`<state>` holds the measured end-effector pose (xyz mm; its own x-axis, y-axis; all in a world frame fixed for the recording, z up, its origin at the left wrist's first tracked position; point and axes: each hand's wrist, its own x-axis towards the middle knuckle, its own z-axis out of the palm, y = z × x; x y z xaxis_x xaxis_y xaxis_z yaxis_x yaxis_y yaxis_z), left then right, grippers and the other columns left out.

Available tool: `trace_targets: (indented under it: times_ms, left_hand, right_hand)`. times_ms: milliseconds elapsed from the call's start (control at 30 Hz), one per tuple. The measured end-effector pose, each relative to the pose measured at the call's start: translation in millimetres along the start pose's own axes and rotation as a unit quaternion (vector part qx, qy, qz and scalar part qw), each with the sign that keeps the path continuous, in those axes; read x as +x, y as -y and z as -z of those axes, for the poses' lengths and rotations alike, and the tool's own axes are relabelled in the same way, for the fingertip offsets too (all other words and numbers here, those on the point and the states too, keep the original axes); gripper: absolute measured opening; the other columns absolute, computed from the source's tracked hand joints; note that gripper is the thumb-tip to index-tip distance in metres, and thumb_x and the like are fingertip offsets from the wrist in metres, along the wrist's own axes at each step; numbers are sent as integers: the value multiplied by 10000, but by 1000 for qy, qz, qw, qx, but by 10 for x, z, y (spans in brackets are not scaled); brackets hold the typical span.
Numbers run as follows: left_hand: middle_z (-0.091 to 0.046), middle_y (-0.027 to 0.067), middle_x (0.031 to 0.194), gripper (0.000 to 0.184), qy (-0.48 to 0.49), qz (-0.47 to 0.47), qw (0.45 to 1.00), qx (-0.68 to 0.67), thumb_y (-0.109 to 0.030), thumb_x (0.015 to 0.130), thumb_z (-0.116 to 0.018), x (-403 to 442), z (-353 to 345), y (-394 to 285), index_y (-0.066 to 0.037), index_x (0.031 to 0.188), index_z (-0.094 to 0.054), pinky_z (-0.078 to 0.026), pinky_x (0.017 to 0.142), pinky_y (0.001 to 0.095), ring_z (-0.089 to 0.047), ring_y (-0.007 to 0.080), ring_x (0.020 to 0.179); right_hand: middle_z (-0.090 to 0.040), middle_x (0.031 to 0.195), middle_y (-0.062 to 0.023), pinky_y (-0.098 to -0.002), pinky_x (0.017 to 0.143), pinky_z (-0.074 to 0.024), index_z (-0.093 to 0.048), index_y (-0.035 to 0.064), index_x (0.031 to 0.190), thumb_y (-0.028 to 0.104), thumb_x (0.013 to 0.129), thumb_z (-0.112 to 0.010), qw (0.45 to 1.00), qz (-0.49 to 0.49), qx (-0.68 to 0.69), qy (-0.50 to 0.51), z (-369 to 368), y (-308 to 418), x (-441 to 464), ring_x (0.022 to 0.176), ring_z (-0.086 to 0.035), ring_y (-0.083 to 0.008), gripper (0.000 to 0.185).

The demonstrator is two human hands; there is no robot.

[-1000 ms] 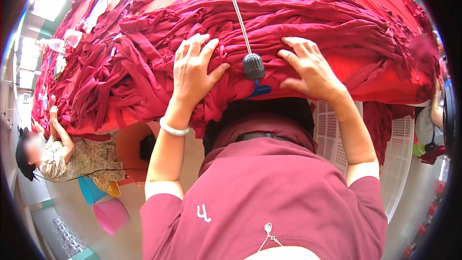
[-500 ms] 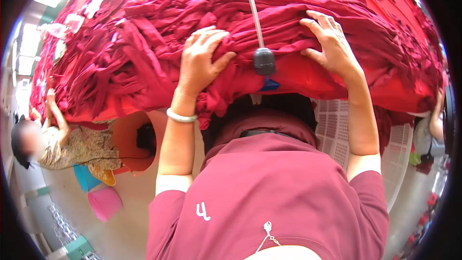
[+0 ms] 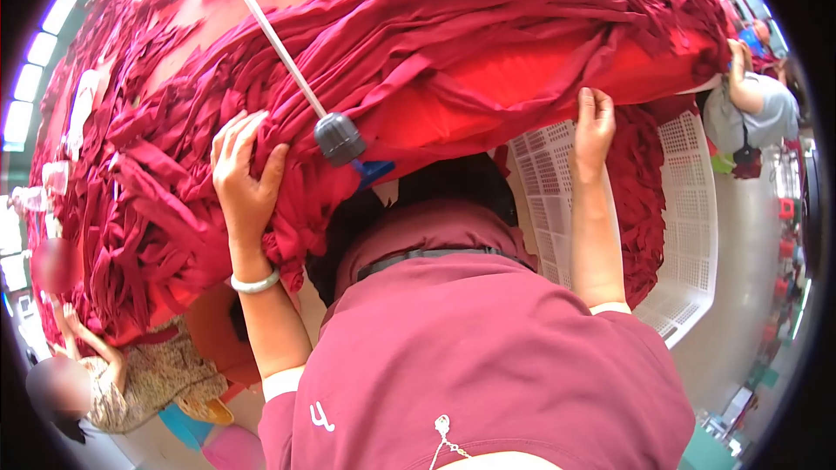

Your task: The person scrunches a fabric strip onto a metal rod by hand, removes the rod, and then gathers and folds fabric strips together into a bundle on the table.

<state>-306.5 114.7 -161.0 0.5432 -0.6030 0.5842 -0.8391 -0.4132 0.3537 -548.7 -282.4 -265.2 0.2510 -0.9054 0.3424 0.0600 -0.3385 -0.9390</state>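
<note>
Long strips of maroon fabric (image 3: 418,22) lie heaped along the curved edge of a red-covered table (image 3: 488,109). My left hand (image 3: 244,178) rests against the tangled strips on the left, its thumb apart from the curved fingers. At the table's front edge is my right hand (image 3: 595,126), its fingers pressed together; what they pinch, if anything, is hidden. Between the hands, nearer the left, a dark grey knob-like piece (image 3: 340,139) with a blue part (image 3: 374,172) below it sits at the end of a pale rod (image 3: 279,48).
White perforated baskets (image 3: 684,235) stand below the table to the right, with more maroon strips (image 3: 638,209) beside them. One person (image 3: 148,374) works at the far left, another (image 3: 753,113) at the far right. Blue (image 3: 185,425) and pink (image 3: 233,448) containers are at lower left.
The view has turned, carrying the rod leftward. My right hand has left the top of the strips for the table's front edge, its fingers now together. My left hand stays at the fabric.
</note>
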Motion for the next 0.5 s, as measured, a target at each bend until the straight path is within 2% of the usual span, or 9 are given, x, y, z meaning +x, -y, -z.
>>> trace_targets:
  times_ms: [67,133,167,233,267,333,367,400,500]
  left_hand:
    - [-639,122,1135,362,2,-1,1000,3,-168,805,-710,-8,3,-3,-13,1122,-627,-399,999,411,-553,319,1130]
    - [-638,125,1132,364,3,5,1000,0,-177,814,-702,-15,13,-20,-11,1129,-624,-396,1001,413,-548,319,1136]
    - [-637,125,1132,366,3,6,1000,1,-179,815,-701,-11,18,-29,-12,1132,-624,-395,1003,413,-548,320,1137]
    - [-636,126,1134,371,4,7,1000,1,-181,816,-696,-11,23,-27,-17,1141,-622,-391,1006,414,-547,320,1137]
    - [-635,126,1134,372,4,7,1000,-1,-180,816,-695,-14,20,-20,-18,1143,-622,-391,1006,415,-548,320,1137]
    - [-632,128,1138,371,7,13,1000,-5,-188,821,-688,-10,25,-31,-18,1144,-622,-388,1007,420,-544,321,1141]
    - [-631,128,1139,368,9,16,1000,-4,-193,824,-684,-3,31,-44,-19,1142,-622,-387,1007,421,-542,322,1142]
    - [-631,128,1139,365,10,19,1000,-3,-198,827,-680,6,34,-54,-19,1140,-622,-386,1008,422,-541,323,1144]
    - [-628,136,1134,357,22,22,1000,-5,-193,833,-662,25,36,-52,-7,1135,-618,-377,1008,429,-536,335,1139]
  right_hand:
    - [-590,920,15,-224,742,-453,-598,42,1057,248,942,-612,991,-104,62,-61,-107,-18,13,840,-530,-75,237]
    - [-563,874,43,-215,693,-437,-612,73,989,301,931,-624,976,-176,123,-35,-190,163,42,783,-514,-61,235]
    - [-528,802,67,-218,615,-413,-617,103,899,330,926,-627,972,-170,158,-9,-225,244,49,719,-490,-53,228]
    - [-492,765,61,-275,568,-383,-537,55,798,355,929,-624,974,-197,104,-30,-218,188,150,663,-408,-75,339]
    - [-444,639,13,-322,521,-354,-519,36,720,379,941,-597,993,-106,-34,-35,-215,149,163,605,-379,-93,415]
    - [-415,551,-76,-348,515,-366,-506,9,681,390,950,-571,984,13,-176,1,-90,218,236,537,-384,-152,471]
    - [-443,553,-156,-377,524,-383,-508,-10,682,384,951,-562,969,40,-244,-16,-39,264,258,506,-433,-238,480]
    - [-523,581,-165,-398,534,-403,-525,-5,688,363,942,-575,936,80,-341,-38,-9,393,289,522,-488,-299,450]
    - [-580,719,-161,-415,601,-440,-563,-5,783,181,925,-587,943,175,-283,-23,61,445,590,658,-567,-336,235]
